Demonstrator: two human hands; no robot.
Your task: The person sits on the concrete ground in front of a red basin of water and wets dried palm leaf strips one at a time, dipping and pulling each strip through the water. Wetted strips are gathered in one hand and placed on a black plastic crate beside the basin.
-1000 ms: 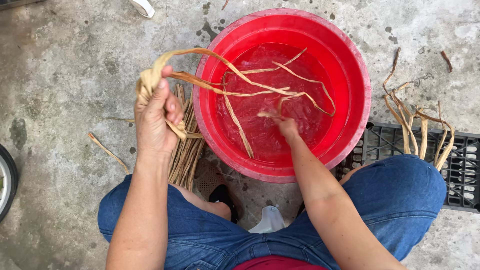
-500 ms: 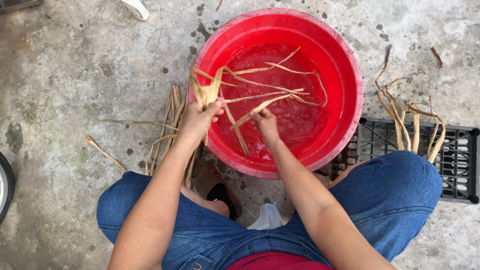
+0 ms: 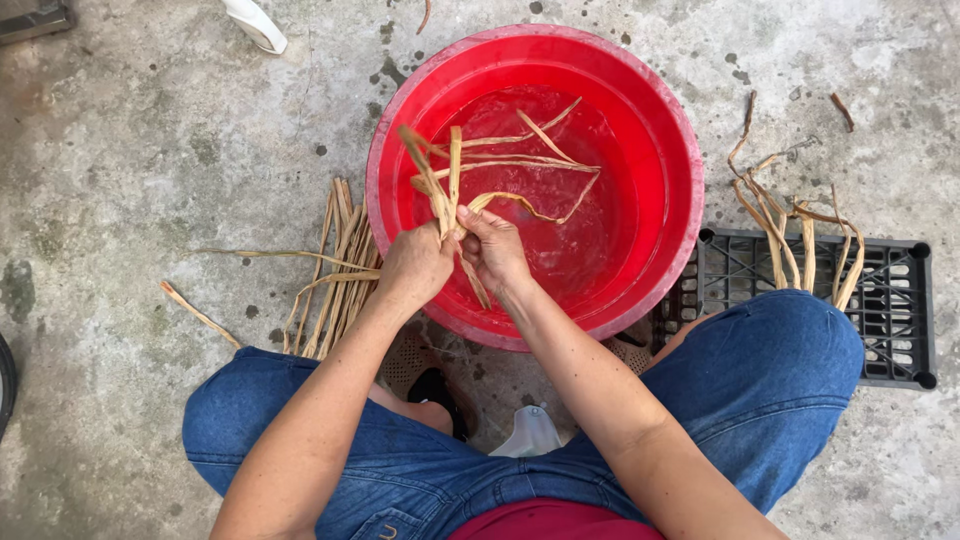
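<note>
Person squats on a concrete floor, knees in blue jeans, seen from above. Both hands meet over the near-left rim of a red basin holding water. Left hand and right hand touch each other, both closed around one bunch of tan straw-like strips. The strips rise from the fists, bend, and fan out to the right over the water; some ends appear to dip into it, others lie above the surface.

Left of the basin, a loose pile of dry strips lies on the floor, just beside the left forearm. Right of the basin, a black plastic crate lies flat, with a few more curled strips draped across its far edge. A white object sits far left
</note>
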